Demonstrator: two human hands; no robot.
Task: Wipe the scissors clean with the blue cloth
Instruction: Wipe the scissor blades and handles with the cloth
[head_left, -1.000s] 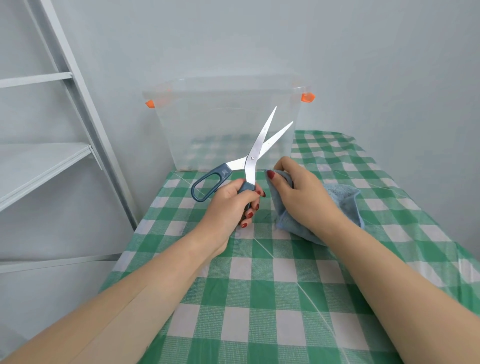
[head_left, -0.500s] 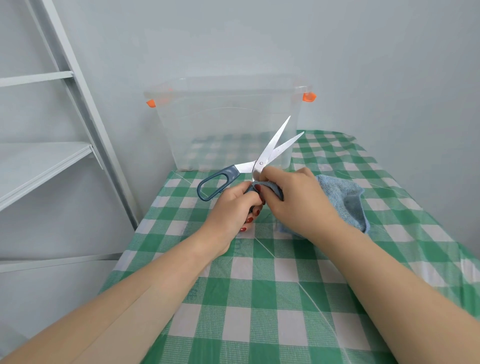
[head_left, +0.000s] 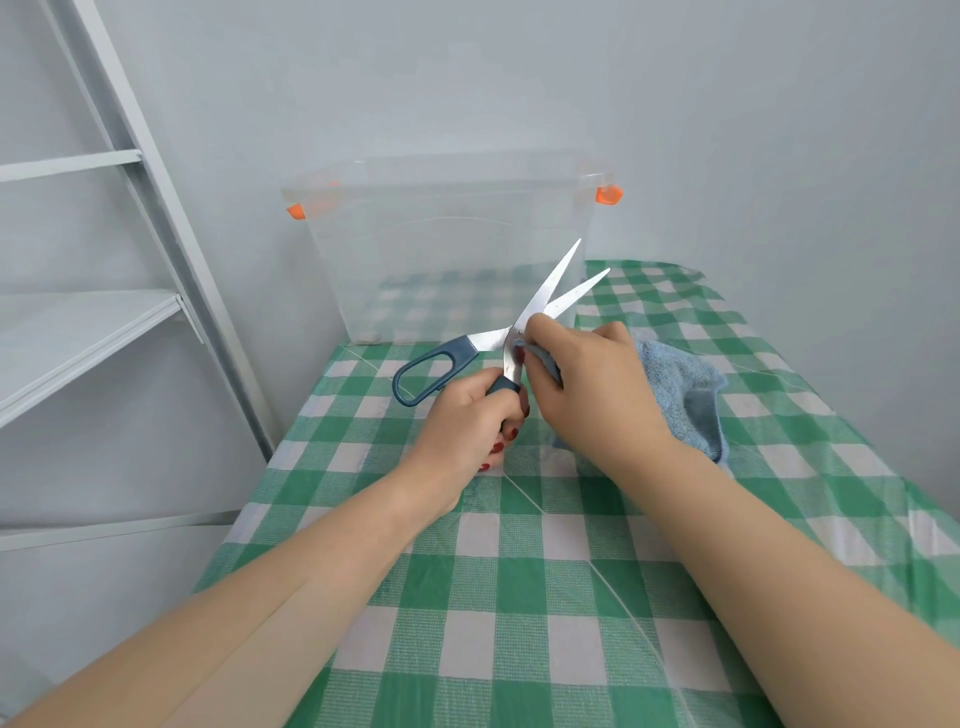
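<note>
The scissors (head_left: 545, 293) have steel blades and dark blue handles and are held spread apart above the table. My left hand (head_left: 467, 421) grips the lower handle, while the other handle loop sticks out to the left. My right hand (head_left: 592, 395) holds the blue cloth (head_left: 680, 389) and presses a fold of it against the blades by the pivot. Both blade tips point up and to the right, past my fingers. Most of the cloth hangs behind my right hand, down toward the table.
A clear plastic box (head_left: 447, 249) with orange clips stands at the back of the table. The table (head_left: 519, 597) wears a green and white checked cover. A grey metal shelf rack (head_left: 130, 208) stands to the left, and grey walls close in behind and to the right.
My right hand brought the cloth up from beside the scissors onto the blades near the pivot. The blades tilted further to the right and closed somewhat.
</note>
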